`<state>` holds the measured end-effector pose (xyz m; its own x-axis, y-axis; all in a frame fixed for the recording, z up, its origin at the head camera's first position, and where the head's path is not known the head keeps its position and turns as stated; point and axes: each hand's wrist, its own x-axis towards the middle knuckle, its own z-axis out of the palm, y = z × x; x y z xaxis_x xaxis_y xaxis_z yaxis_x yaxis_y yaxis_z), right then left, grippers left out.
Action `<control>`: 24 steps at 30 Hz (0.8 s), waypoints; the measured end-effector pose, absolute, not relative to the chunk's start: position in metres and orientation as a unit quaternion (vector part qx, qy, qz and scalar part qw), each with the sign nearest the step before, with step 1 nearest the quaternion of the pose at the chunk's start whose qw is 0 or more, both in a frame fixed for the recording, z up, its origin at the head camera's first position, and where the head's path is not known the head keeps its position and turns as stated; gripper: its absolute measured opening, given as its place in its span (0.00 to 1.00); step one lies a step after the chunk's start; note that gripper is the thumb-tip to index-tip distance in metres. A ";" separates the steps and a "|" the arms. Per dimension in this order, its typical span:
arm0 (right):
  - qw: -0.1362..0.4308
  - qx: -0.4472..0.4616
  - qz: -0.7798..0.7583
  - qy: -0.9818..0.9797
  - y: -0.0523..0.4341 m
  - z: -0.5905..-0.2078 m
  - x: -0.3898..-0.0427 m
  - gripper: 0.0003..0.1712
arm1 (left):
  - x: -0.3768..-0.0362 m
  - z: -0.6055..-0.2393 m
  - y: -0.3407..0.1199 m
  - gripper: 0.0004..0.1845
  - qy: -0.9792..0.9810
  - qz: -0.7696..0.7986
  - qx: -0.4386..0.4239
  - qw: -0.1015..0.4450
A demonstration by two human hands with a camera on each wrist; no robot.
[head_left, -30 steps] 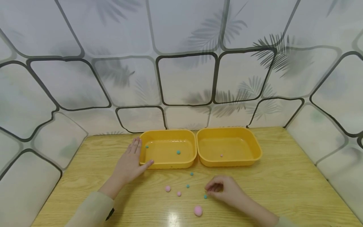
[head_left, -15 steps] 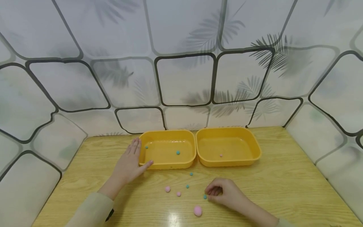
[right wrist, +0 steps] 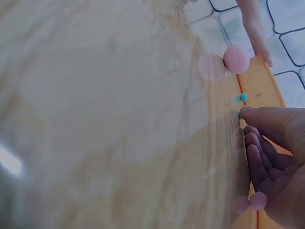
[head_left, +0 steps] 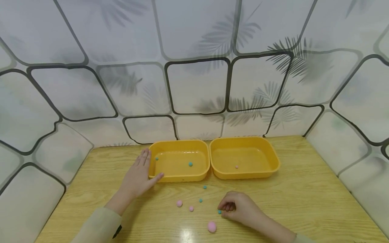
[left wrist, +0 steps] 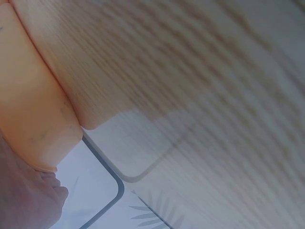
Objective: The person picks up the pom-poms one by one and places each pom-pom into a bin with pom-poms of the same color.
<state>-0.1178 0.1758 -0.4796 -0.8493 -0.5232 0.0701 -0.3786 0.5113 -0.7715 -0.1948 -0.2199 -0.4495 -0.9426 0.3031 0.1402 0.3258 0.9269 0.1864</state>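
My left hand [head_left: 136, 179] rests with straight fingers along the left side of the left yellow tray [head_left: 182, 178], its thumb over the front rim. Right of centre, my right hand [head_left: 241, 207] pinches a small teal ball [head_left: 219, 212] at the tabletop between thumb and forefinger. In the right wrist view the thumb [right wrist: 267, 119] mostly hides that ball, and a pink ball [right wrist: 258, 200] shows beside the heel of the hand. Two teal balls lie in the left tray, the bigger one [head_left: 190, 164] near its middle. One tiny pink ball [head_left: 236, 166] is in the right yellow tray [head_left: 246, 175].
On the wooden table [head_left: 310, 189] lie a large pink ball [head_left: 211, 226], two smaller pink balls, one of them [head_left: 179, 203] further left, and two loose teal balls, one [head_left: 205, 187] close in front of the trays. A patterned wall [head_left: 197, 87] encloses the table's back and sides.
My right hand has come down slightly, and its thumb and forefinger have closed on the small teal ball. The left hand stays at the left tray.
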 end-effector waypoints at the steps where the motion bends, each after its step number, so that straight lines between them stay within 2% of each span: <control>1: 0.085 -0.263 -0.418 0.865 0.176 -0.479 -0.118 0.07 | -0.195 -0.450 -0.220 0.55 -0.980 -0.104 -0.160 0.054; 24: 0.074 -0.256 -0.400 0.877 0.172 -0.479 -0.116 0.07 | -0.194 -0.451 -0.220 0.55 -0.980 -0.108 -0.156 0.055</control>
